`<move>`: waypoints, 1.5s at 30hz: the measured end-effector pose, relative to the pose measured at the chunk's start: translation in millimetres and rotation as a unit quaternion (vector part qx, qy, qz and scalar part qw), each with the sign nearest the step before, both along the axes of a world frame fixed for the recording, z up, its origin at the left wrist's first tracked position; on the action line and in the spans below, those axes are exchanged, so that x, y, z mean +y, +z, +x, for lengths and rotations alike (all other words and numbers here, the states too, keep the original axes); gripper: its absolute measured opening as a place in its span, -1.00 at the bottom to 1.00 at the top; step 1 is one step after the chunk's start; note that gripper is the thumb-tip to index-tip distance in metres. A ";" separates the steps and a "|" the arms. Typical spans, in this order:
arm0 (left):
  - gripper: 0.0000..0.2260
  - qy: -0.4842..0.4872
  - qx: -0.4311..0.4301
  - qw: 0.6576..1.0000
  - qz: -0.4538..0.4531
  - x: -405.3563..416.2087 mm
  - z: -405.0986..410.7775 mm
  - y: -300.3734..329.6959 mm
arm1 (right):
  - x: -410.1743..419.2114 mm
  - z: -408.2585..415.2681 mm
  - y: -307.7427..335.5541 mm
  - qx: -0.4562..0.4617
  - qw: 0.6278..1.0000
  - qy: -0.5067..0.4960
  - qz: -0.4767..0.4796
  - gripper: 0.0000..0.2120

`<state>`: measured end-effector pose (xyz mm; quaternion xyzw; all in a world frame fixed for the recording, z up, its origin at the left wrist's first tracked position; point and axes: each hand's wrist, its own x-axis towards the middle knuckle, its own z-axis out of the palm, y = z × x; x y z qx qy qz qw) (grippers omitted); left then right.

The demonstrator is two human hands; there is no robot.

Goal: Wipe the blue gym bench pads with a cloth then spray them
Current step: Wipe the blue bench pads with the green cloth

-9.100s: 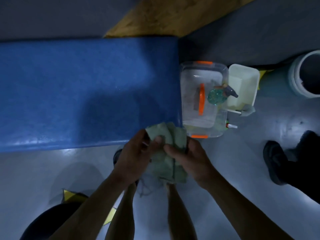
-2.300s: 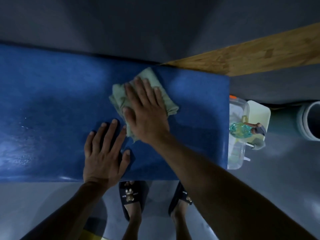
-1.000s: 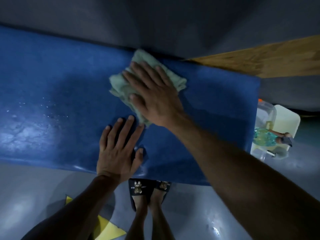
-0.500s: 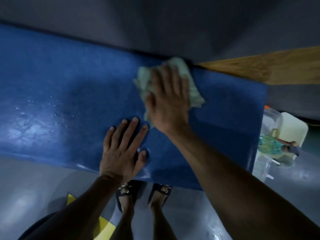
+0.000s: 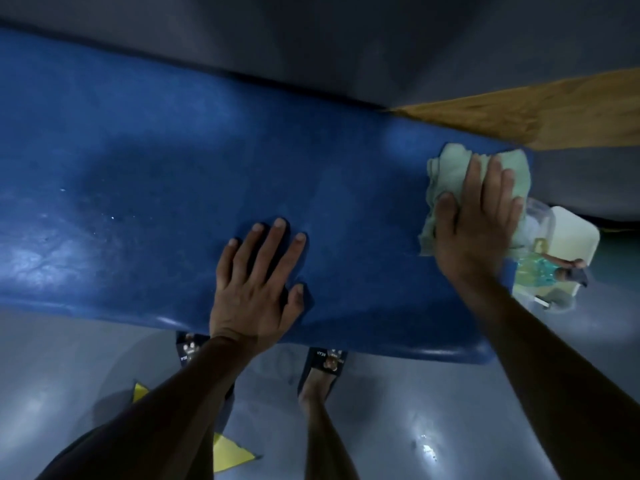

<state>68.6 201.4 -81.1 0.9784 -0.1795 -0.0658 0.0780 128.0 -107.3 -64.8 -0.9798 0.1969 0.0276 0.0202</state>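
The blue bench pad (image 5: 156,174) runs across the view from left to right. A pale green cloth (image 5: 446,178) lies crumpled at the pad's far right end. My right hand (image 5: 474,223) presses flat on the cloth with straight fingers. My left hand (image 5: 259,285) rests flat on the pad near its front edge, fingers spread and holding nothing. A spray bottle (image 5: 543,268) with green liquid and a dark trigger stands off the pad's right end.
A clear plastic box (image 5: 540,216) and a cream tub (image 5: 578,237) sit on the floor right of the pad. A wooden board (image 5: 536,116) lies behind the pad's right end. My sandalled feet (image 5: 325,365) stand on the grey floor below the front edge.
My right hand has slid the cloth rightwards from the pad's middle to its right end. My left hand has stayed flat on the pad.
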 end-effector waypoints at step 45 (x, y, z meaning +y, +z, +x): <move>-0.53 -0.030 0.010 0.998 -0.047 167.7 48.2 16.5 | 298.1 -103.9 5.0 0.004 0.993 -0.069 0.099 -0.41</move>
